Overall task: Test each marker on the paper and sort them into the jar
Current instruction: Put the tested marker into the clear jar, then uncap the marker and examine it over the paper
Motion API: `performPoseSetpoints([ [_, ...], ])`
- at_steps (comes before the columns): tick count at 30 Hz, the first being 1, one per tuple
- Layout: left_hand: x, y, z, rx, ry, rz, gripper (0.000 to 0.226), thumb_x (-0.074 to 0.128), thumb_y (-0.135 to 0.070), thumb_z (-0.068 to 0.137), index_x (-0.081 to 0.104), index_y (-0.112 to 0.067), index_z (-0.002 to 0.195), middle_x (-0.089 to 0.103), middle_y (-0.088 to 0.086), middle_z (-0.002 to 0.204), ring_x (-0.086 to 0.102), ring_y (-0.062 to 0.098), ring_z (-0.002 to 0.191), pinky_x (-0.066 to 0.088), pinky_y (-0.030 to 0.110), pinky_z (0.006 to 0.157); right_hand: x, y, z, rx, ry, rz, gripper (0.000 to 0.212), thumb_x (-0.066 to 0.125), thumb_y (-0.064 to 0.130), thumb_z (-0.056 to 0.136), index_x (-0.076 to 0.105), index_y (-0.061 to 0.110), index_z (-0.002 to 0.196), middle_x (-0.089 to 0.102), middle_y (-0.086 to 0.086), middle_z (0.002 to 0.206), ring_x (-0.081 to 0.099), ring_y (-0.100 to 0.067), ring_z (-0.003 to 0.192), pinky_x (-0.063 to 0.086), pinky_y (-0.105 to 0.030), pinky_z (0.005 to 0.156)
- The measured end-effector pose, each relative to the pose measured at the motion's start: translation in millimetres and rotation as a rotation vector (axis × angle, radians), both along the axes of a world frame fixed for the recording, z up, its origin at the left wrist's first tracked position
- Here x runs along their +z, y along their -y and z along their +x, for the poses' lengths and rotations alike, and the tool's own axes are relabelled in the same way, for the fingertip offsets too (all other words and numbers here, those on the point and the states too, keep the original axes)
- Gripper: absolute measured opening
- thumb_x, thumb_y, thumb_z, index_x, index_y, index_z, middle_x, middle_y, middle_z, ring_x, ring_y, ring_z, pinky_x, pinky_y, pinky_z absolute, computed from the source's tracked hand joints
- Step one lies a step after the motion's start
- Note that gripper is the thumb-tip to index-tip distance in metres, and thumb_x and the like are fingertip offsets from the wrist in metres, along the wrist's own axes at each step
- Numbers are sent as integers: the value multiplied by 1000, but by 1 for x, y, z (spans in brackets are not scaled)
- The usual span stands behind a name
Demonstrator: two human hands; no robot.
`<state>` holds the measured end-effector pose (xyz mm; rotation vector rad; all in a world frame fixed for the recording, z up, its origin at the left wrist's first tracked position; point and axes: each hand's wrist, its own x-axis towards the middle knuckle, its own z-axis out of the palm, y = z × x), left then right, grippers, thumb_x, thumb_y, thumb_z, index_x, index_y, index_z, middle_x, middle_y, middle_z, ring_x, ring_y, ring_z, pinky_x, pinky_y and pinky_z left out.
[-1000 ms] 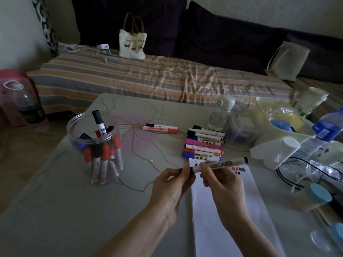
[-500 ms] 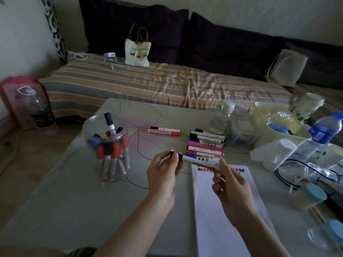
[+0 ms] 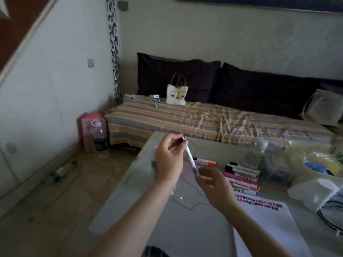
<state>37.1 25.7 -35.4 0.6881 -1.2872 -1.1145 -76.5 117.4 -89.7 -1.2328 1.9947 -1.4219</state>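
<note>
My left hand (image 3: 168, 160) is raised over the table and grips a white whiteboard marker (image 3: 190, 158) near its dark upper end. The marker slants down to the right. My right hand (image 3: 215, 186) hangs just below it, fingers loose and blurred, their tips by the marker's lower end. The clear jar (image 3: 154, 165) is almost wholly hidden behind my left hand. A stack of several markers (image 3: 242, 176) lies to the right, and a red-capped marker (image 3: 204, 161) lies apart behind the held one. The white paper (image 3: 269, 225) with test marks lies at the lower right.
The pale table (image 3: 185, 229) carries a thin looped wire (image 3: 185, 205), a clear bottle (image 3: 257, 153), a yellow tub (image 3: 315, 160) and a tipped white cup (image 3: 315, 191) on the right. A striped bed (image 3: 204, 117) stands behind. Bottles (image 3: 101, 143) stand on the floor at left.
The view has swung up and left. My left hand has lifted the marker over the jar and turned it steeply. My right hand has slipped down to the marker's lower end.
</note>
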Motion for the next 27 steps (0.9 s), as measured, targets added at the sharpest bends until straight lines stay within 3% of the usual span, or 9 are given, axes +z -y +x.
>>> performPoseSetpoints([
  [6, 31, 44, 39, 225, 115, -218, 10, 73, -5, 82, 67, -9, 89, 72, -4, 89, 69, 2, 83, 54, 16, 77, 5, -11, -6, -56, -67, -53, 17, 66, 19, 90, 61, 35, 93, 70, 11, 89, 68, -5, 83, 52, -17, 71],
  [8, 18, 51, 39, 267, 199, -248, 10, 74, -5, 81, 67, -8, 86, 72, -4, 86, 68, 2, 80, 51, 11, 74, -6, -22, -12, -92, -72, -27, 18, 67, 17, 90, 63, 34, 90, 71, 10, 85, 69, -5, 79, 52, -18, 69],
  [11, -11, 51, 33, 281, 347, -245, 12, 76, -4, 79, 66, -11, 80, 68, -7, 79, 66, 5, 76, 43, 3, 69, -22, -36, -25, -142, -38, 13, 17, 69, 14, 88, 66, 31, 88, 73, 9, 78, 70, -7, 73, 58, -32, 73],
  [14, -35, 51, 29, 270, 475, -236, 13, 75, -5, 80, 64, -13, 77, 67, -6, 75, 66, 11, 75, 41, 5, 63, -33, -43, -35, -148, -6, 43, 14, 68, 12, 88, 68, 26, 89, 73, 7, 75, 71, -8, 70, 56, -30, 68],
  [17, -36, 52, 23, 275, 814, -346, 12, 67, -24, 89, 69, -14, 85, 69, -4, 77, 64, 13, 74, 38, 10, 59, -38, -46, -44, -155, 9, 63, 14, 67, 8, 89, 68, 22, 88, 74, 3, 77, 71, -11, 70, 58, -32, 70],
  [19, -28, 51, 15, 326, 1111, -488, 27, 58, -42, 93, 71, -18, 91, 69, -4, 86, 61, 15, 82, 46, 24, 70, -42, -46, -50, -160, 13, 71, 17, 67, 6, 88, 68, 22, 87, 74, 3, 78, 71, -12, 70, 58, -32, 70],
  [21, -19, 43, 1, 402, 1263, -581, 30, 54, -45, 94, 69, -20, 99, 65, -2, 102, 56, 19, 96, 44, 34, 84, -47, -45, -56, -169, 18, 77, 17, 66, 5, 88, 69, 22, 86, 74, 2, 79, 71, -12, 70, 58, -31, 69],
  [24, -27, 17, -30, 243, 1037, -742, 17, 62, -23, 90, 69, -14, 103, 61, 2, 108, 56, 21, 97, 48, 33, 83, -57, -38, -68, -187, 22, 111, 15, 66, 6, 89, 69, 21, 90, 73, 3, 80, 71, -13, 71, 57, -31, 69],
  [27, -69, 1, -58, -63, 1029, -591, 18, 55, -15, 93, 66, -15, 108, 61, 0, 107, 57, 16, 98, 50, 26, 80, -65, -28, -81, -198, -19, 164, 15, 65, 10, 91, 67, 25, 92, 72, 5, 83, 69, -12, 77, 54, -22, 66],
])
